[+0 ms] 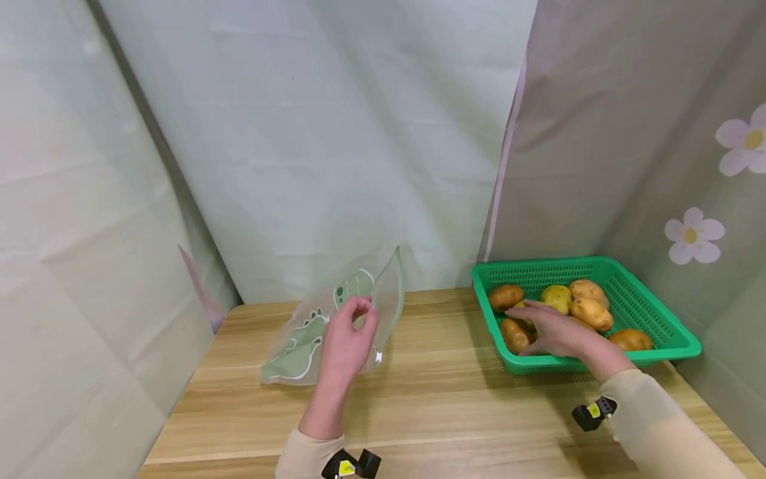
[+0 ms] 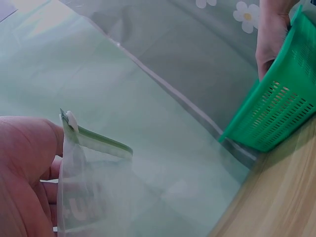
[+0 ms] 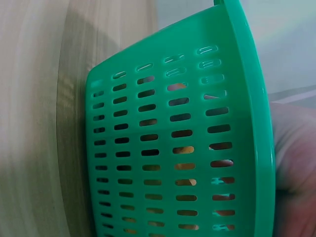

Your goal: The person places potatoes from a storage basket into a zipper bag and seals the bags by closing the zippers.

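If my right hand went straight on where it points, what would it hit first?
Probably the brown potato by the thumb of your right hand, in the green basket; depth is unclear, so they may already touch.

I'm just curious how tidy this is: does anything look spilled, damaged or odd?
Nothing stands out. The visible potatoes lie inside the green basket, no spill shows on the table, and the zip bag in the left hand shows no tear.
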A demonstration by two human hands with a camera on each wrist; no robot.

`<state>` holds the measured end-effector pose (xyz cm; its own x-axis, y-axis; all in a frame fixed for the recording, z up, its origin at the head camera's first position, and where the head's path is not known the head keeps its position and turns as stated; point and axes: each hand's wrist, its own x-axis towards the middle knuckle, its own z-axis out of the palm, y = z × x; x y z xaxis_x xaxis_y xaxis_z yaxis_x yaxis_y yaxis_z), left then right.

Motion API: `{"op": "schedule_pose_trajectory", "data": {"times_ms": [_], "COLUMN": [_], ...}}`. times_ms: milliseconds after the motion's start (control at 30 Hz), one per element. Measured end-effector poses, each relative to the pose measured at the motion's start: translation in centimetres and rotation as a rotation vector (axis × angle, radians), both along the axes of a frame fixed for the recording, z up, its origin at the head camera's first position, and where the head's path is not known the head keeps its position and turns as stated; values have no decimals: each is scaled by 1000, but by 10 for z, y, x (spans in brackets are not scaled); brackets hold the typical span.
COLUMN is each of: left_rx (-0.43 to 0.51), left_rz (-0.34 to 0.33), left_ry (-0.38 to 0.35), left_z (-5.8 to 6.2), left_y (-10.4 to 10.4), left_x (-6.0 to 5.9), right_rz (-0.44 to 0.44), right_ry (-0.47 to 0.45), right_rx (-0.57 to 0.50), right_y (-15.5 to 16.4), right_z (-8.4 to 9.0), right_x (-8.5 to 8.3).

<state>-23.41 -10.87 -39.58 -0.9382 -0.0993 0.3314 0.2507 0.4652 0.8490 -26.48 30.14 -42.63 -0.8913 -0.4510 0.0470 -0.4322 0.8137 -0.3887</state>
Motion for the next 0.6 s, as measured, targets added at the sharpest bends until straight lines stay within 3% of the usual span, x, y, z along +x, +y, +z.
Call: {"op": "schedule_pose_trajectory", "data": {"times_ms": [200, 600], "left_rx": [3, 16], "left_rz": [-3, -4], "left_ry": [9, 3], "left_z": [1, 1], "left_y": [-2, -1], "left_x": [0, 0], "right_rz": [9, 10], "right_ry": [15, 14], "right_rx": [56, 71], "right_y": [-2, -2], "right_z": [-1, -2], "right_x": [-3, -3]}}
